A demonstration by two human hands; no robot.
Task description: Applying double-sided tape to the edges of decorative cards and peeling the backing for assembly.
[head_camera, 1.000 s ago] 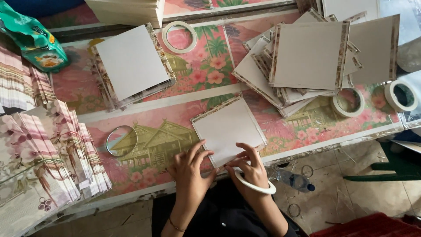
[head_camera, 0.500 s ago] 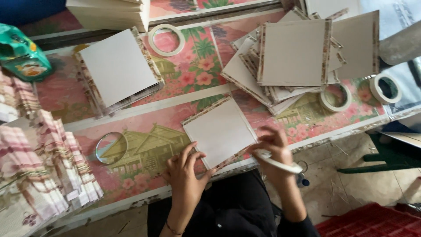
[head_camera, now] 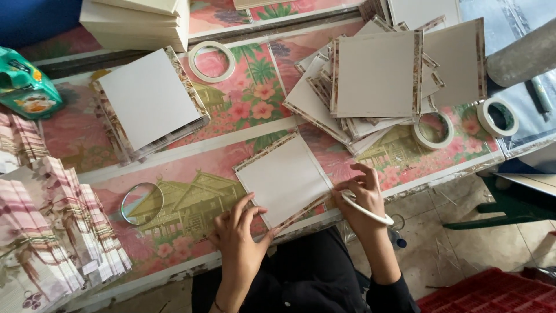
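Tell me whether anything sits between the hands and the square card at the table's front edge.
Nothing visible does. The left hand presses on the square card at its lower left corner, and the right hand, holding a white tape roll, touches its right edge.

card stack (head_camera: 142, 20) cropped, patterned sheets (head_camera: 35, 243) cropped
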